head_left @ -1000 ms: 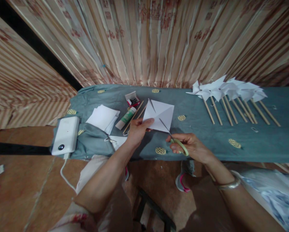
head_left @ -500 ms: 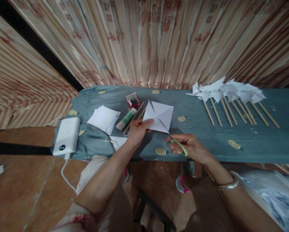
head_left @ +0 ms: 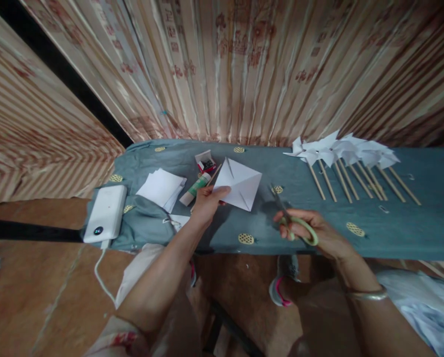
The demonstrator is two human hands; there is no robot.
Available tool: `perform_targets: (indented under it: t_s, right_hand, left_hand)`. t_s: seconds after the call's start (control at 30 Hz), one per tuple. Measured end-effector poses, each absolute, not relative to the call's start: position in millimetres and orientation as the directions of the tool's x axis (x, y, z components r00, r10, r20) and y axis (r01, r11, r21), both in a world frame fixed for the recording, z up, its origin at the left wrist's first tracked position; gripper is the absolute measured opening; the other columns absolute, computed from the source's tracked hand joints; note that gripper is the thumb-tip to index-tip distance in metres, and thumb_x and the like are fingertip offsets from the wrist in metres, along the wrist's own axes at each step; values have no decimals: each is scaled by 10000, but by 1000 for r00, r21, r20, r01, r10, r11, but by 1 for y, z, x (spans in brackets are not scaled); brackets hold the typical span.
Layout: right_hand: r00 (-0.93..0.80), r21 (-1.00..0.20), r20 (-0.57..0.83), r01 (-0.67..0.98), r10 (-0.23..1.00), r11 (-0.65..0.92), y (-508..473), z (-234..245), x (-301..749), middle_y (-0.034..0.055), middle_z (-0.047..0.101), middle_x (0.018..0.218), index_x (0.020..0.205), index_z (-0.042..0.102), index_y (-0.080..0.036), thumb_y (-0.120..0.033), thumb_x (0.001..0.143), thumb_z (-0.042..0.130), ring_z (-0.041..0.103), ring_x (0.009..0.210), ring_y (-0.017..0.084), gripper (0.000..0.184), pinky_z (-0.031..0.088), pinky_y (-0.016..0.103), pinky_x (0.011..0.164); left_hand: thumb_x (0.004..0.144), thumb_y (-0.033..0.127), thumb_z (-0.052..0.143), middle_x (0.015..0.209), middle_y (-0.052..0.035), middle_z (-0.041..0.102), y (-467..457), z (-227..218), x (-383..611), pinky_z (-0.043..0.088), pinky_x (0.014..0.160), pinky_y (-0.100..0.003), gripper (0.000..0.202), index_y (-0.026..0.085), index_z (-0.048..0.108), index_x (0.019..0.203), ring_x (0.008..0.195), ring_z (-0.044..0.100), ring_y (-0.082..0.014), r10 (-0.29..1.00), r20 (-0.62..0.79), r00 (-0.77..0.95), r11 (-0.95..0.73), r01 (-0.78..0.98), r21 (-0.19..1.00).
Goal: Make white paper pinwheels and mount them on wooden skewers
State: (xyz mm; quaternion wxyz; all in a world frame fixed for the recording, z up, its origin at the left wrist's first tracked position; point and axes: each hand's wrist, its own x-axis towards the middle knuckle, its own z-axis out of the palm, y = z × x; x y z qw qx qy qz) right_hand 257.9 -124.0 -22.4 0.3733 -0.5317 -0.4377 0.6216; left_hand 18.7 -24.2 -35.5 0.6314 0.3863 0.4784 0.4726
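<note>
My left hand (head_left: 207, 202) pinches the near-left edge of a white paper square (head_left: 240, 184) with diagonal creases and short cuts at its corners, held just above the grey-blue cloth. My right hand (head_left: 311, 232) grips green-handled scissors (head_left: 295, 222), blades pointing up and away, a little to the right of the paper and not touching it. Both hands hover over the near edge of the cloth-covered table (head_left: 329, 223).
A stack of white paper squares (head_left: 161, 188), a glue stick (head_left: 195, 189), a small red box (head_left: 205, 161) and thin wooden sticks lie left of the paper. A white power bank (head_left: 105, 213) sits at the left end. Several paper pinwheels on sticks (head_left: 346, 158) lie at right. Curtains hang behind.
The scissors have come out of the paper: my right hand drew them away to the right. My left hand still holds the paper, tilted slightly.
</note>
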Motion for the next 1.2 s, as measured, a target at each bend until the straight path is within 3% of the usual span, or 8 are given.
perform_targets:
  t_s: [0.1, 0.2, 0.33, 0.47, 0.63, 0.83, 1.03, 1.2]
  right_hand:
    - [114, -974, -227, -55, 967, -222, -116, -24, 264, 10, 695, 665, 887, 717, -201, -511, 606, 840, 557, 549, 104, 437, 444, 225, 530]
    - [255, -989, -145, -56, 956, -136, -106, -25, 264, -1, 706, 699, 868, 707, -224, -474, 534, 879, 584, 583, 124, 451, 469, 253, 582]
    - [217, -990, -138, -19, 966, -137, -97, -24, 254, -21, 697, 733, 866, 695, -231, -415, 502, 895, 599, 652, 135, 455, 468, 263, 624]
    - [112, -979, -202, -9, 973, -202, -94, -23, 243, -66, 597, 610, 842, 676, -210, -404, 484, 897, 481, 537, 89, 464, 379, 226, 503]
    - [86, -968, -248, -54, 965, -244, -92, -23, 236, -104, 496, 530, 792, 643, -203, -366, 420, 912, 393, 477, 59, 487, 330, 206, 458]
    - [343, -990, -128, -92, 931, -102, -88, -24, 224, -99, 489, 558, 781, 613, -221, -401, 470, 870, 386, 496, 65, 442, 340, 217, 475]
    - [429, -995, -95, -74, 899, -70, -83, -23, 203, -76, 542, 600, 779, 566, -234, -441, 450, 861, 448, 536, 91, 488, 383, 240, 509]
    - [385, -989, -120, -124, 915, -78, -82, -31, 192, -75, 553, 614, 800, 564, -239, -444, 449, 860, 473, 545, 98, 502, 410, 245, 528]
  left_hand:
    - [557, 314, 770, 537, -7, 604, -28, -35, 20, 359, 471, -224, 204, 136, 674, 586, 489, 487, -105, 958, -231, 172, 254, -123, 959]
    - [568, 312, 763, 495, 4, 571, -33, -35, 22, 341, 469, -230, 200, 141, 661, 544, 465, 471, -104, 929, -267, 258, 281, -21, 959]
    - [537, 299, 767, 506, -2, 595, -39, -39, 25, 343, 480, -240, 178, 141, 694, 575, 468, 483, -116, 895, -301, 330, 305, 42, 951]
    - [514, 293, 795, 517, -10, 614, -40, -45, 27, 357, 487, -242, 203, 130, 705, 594, 471, 504, -124, 863, -330, 382, 327, 75, 942]
    - [490, 349, 841, 544, -23, 627, -39, -42, 30, 404, 515, -244, 289, 123, 701, 605, 503, 533, -123, 867, -324, 378, 377, -75, 923]
    - [563, 524, 810, 861, -74, 728, -49, -31, 38, 514, 663, -276, 469, 166, 728, 855, 740, 644, -168, 846, -311, 433, 494, -418, 762]
    - [498, 324, 873, 840, -67, 733, -62, -38, 53, 506, 670, -258, 411, 138, 729, 835, 749, 646, -166, 879, -283, 384, 418, -336, 844]
    - [521, 251, 832, 794, -42, 725, -61, -43, 57, 494, 611, -252, 301, 146, 700, 771, 692, 634, -155, 926, -317, 205, 371, -336, 866]
